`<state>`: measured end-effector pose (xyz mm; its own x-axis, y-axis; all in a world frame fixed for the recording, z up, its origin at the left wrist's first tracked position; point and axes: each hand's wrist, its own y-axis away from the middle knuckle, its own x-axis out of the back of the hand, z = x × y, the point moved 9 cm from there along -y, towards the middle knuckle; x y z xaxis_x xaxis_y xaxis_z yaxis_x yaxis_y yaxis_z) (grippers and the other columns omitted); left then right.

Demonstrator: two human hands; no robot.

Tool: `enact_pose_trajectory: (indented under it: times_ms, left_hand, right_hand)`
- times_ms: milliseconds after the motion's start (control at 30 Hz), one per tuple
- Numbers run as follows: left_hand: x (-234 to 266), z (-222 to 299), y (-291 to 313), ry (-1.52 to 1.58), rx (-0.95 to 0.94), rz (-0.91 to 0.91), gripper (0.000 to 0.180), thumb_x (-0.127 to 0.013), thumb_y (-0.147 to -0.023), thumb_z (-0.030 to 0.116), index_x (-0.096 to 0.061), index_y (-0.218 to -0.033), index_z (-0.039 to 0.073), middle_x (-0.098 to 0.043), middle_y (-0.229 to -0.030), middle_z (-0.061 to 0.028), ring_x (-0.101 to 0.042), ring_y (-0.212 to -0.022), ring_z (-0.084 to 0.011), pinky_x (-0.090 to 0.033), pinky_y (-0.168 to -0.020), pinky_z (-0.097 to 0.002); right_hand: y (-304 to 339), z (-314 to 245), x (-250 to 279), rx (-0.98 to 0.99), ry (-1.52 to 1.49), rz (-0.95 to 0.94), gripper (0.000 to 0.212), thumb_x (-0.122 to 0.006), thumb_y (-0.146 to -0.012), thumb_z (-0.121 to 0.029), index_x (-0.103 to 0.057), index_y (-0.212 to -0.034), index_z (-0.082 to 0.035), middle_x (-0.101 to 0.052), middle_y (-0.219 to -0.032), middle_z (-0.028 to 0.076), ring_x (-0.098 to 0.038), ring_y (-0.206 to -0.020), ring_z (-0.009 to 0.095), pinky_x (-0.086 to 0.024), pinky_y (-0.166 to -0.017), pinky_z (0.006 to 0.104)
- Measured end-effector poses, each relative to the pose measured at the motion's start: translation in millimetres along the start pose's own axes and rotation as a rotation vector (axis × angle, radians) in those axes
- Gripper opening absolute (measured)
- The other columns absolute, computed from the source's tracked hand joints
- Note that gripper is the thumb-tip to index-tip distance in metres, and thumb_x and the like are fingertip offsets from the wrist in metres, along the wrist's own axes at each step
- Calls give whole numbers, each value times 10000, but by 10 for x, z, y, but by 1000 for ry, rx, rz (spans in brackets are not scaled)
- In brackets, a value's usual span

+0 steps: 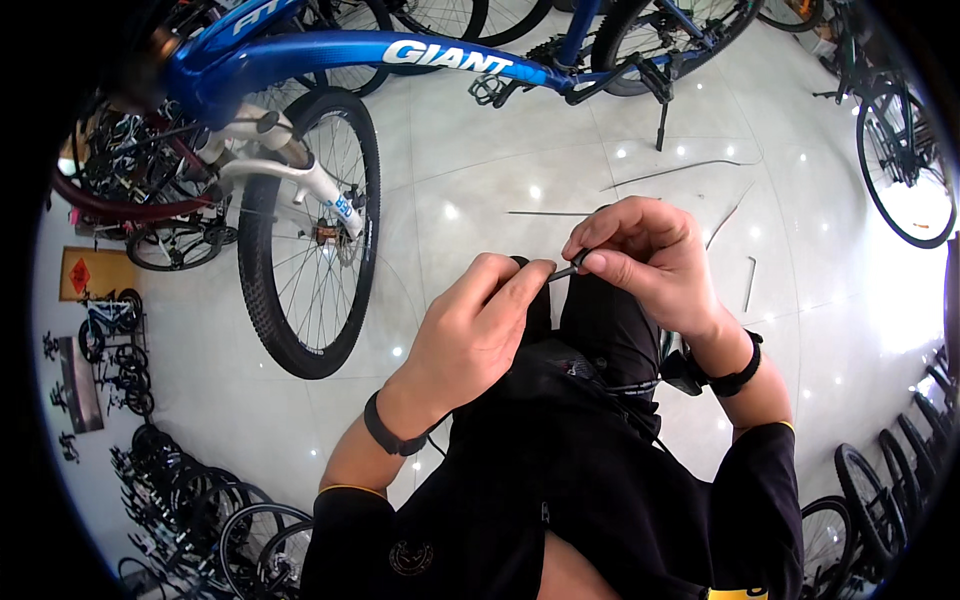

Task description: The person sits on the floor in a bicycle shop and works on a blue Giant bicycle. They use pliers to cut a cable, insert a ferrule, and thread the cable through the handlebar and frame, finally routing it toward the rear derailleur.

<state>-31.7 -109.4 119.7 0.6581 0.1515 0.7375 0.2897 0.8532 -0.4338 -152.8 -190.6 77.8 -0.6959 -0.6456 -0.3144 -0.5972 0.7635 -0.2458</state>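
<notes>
The person stands over a pale tiled floor (pixel 500 180), both hands raised in front of the dark shirt; the left hand (pixel 470 335) is curled with its thumb and forefinger pinched together at one end of a short dark piece of cable housing (pixel 572 266); the right hand (pixel 645 262) grasps the other end between thumb and bent forefinger, its remaining fingers folded in; the little piece sits between the two hands, tilted slightly up toward the right one; what exactly it is I cannot tell for certain, being so small. A black band (pixel 390 432) circles the left wrist, a watch (pixel 700 375) the right. Just to the left stands a blue bicycle (pixel 400 50), its front wheel (pixel 310 235) near the left hand; thin cable lengths (pixel 670 172) lie on the floor beyond the hands.
</notes>
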Motion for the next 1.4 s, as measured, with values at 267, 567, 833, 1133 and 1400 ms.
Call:
enact_pose_trajectory:
  times_ms: [267,567,833,1133,1400]
  left_hand:
    - [109,-102,96,-31,43,-5,405,-604,-774,-116,-603,-1159,10,-512,-875,-96,-595,-684,-250,-497,-586,-350]
    - [89,-257,149,29,128,-30,292,-592,-832,-77,-606,-1117,-16,-543,-891,-127,-614,-714,-292,-505,-633,-350]
    - [65,-665,471,140,313,-20,213,-570,-878,-57,-600,-1086,-28,-544,-879,-118,-654,-733,-236,-525,-647,-312]
    - [1712,-588,1926,447,392,1006,131,-512,-978,54,-502,-1090,-13,-626,-1006,-143,-665,-860,-217,-554,-813,-321]
    - [1976,-1069,3520,510,555,1564,252,-573,-964,78,-500,-1186,-16,-625,-1100,-157,-638,-1045,-274,-513,-965,-382]
  right_hand:
    - [-72,-169,-188,82,355,-30,128,-647,-854,75,-644,-975,35,-697,-946,92,-672,-885,140,-546,-788,266]
    - [-134,-51,-276,-48,573,-3,96,-677,-836,25,-659,-930,27,-693,-848,82,-660,-787,128,-536,-745,255]
    - [-363,351,-566,-114,550,-69,96,-684,-835,0,-663,-925,27,-696,-810,77,-671,-773,144,-541,-749,276]
    - [-480,1636,-1984,-10,674,-891,326,-694,-860,-223,-628,-1105,-18,-664,-1013,193,-622,-950,365,-512,-829,411]
    - [-1045,1133,-2174,492,954,-757,126,-677,-843,-123,-655,-902,-14,-642,-835,154,-612,-811,344,-484,-753,412]
